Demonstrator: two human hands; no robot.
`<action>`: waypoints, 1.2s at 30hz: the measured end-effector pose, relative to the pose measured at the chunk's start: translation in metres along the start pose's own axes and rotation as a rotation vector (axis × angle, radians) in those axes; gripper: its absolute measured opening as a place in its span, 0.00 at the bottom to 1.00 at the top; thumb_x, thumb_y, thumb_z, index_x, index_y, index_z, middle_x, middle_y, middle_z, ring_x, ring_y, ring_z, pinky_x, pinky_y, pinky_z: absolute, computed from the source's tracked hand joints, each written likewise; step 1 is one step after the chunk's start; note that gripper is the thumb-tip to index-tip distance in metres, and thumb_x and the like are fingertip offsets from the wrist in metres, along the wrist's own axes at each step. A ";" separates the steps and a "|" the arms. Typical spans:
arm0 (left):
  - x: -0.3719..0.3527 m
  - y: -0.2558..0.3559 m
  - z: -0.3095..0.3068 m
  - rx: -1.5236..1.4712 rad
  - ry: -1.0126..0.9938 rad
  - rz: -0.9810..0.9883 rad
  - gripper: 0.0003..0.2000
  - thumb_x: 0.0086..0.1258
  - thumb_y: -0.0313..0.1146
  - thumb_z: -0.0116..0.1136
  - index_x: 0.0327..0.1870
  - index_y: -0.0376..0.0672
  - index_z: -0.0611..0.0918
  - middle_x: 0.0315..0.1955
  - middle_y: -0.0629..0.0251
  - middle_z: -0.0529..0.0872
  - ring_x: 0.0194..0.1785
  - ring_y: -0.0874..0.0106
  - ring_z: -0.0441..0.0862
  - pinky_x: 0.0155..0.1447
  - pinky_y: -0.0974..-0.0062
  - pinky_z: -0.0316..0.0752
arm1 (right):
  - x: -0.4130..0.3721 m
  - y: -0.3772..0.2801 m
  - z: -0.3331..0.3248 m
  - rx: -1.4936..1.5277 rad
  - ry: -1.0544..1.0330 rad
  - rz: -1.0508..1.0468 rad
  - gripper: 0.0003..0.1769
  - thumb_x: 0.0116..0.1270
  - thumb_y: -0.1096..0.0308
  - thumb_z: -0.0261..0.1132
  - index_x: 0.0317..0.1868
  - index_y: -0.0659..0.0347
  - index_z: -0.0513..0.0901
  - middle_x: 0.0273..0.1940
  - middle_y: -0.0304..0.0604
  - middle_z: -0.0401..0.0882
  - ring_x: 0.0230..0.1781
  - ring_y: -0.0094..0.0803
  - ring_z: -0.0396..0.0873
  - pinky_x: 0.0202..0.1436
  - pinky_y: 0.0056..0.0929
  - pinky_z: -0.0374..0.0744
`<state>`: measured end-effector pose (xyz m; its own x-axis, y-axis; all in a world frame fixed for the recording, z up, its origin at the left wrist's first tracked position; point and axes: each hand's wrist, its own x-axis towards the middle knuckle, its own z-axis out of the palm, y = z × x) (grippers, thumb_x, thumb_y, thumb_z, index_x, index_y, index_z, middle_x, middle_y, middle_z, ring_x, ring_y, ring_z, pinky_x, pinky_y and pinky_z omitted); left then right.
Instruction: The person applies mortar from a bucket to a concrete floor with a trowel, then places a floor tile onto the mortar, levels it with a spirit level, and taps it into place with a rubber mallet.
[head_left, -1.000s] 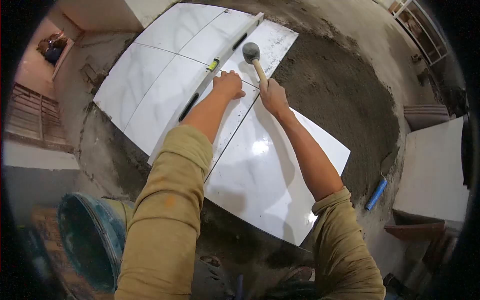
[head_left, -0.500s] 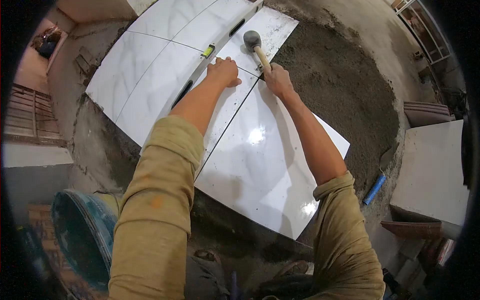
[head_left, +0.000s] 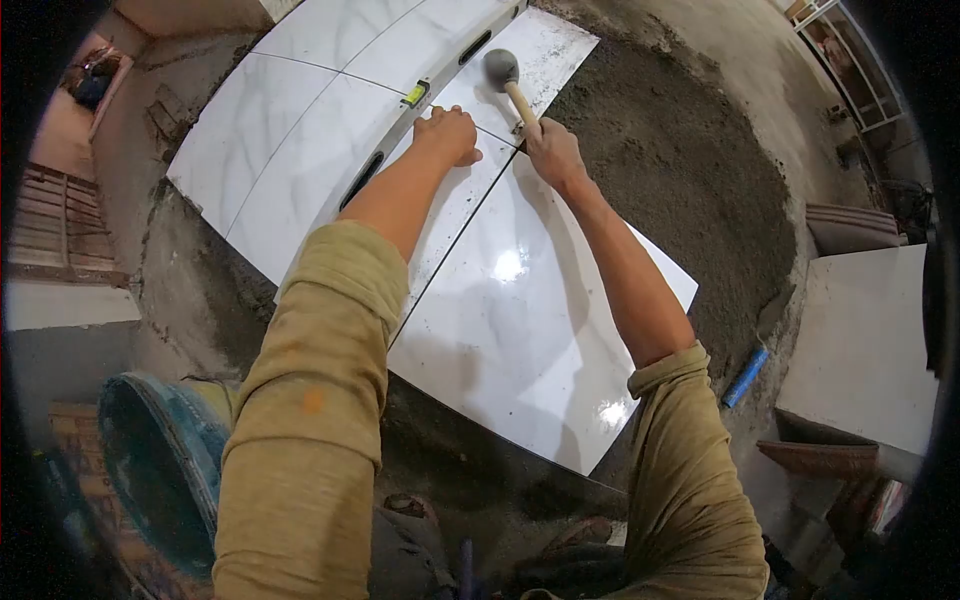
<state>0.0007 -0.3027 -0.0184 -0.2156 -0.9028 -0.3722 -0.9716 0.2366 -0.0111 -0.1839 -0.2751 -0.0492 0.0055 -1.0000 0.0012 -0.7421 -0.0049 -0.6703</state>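
Note:
My right hand (head_left: 554, 154) is wrapped round the wooden handle of a mallet (head_left: 502, 70), whose grey head is over the far white tile (head_left: 550, 50). Beside the long spirit level (head_left: 443, 75), my left hand (head_left: 448, 134) rests at its near edge, fingers bent. Whether its fingertips grip the level or only touch it is hard to make out. A yellow-green vial shows on the level just beyond that hand. Glossy white tiles (head_left: 480, 310) with dark joints lie under both forearms.
Grey mortar (head_left: 680, 160) spreads right of the tiles. A trowel with a blue handle (head_left: 745, 377) lies at its right edge. Stacked tiles (head_left: 860, 340) stand at the far right. A teal bucket (head_left: 165, 460) is at the lower left.
The mallet head has shifted slightly up and left, with my right hand still on its handle. My left hand has moved very slightly up the picture. The whole view has shifted a little.

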 end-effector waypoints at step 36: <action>-0.001 0.004 0.000 0.017 -0.003 -0.003 0.34 0.65 0.51 0.68 0.68 0.41 0.75 0.69 0.63 0.73 0.73 0.61 0.67 0.68 0.50 0.70 | 0.018 -0.012 0.020 0.021 0.013 -0.007 0.22 0.72 0.53 0.56 0.41 0.69 0.82 0.41 0.69 0.82 0.47 0.65 0.82 0.51 0.53 0.79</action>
<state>-0.0027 -0.3007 -0.0180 -0.2123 -0.9025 -0.3747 -0.9704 0.2399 -0.0279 -0.1609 -0.2933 -0.0560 0.0018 -0.9999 0.0156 -0.7278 -0.0120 -0.6857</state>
